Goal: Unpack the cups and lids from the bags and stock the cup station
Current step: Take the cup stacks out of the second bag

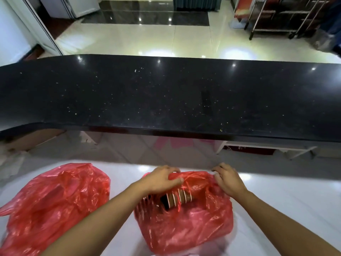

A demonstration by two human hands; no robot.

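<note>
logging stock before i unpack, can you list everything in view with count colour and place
plastic bags: two, red, on the white worktop; left bag untouched, right bag held at its mouth
paper cups: one stack, number unclear, brown with white rims, lying on its side inside the right bag
lids: none visible
worktop: one, white, nearest, under both bags
counter: one, black speckled, raised beyond the worktop
wheeled rack: one, metal, on the pale floor, far right
hands: two, bare; left hand grips the right bag's rim, right hand pinches its other edge
</note>
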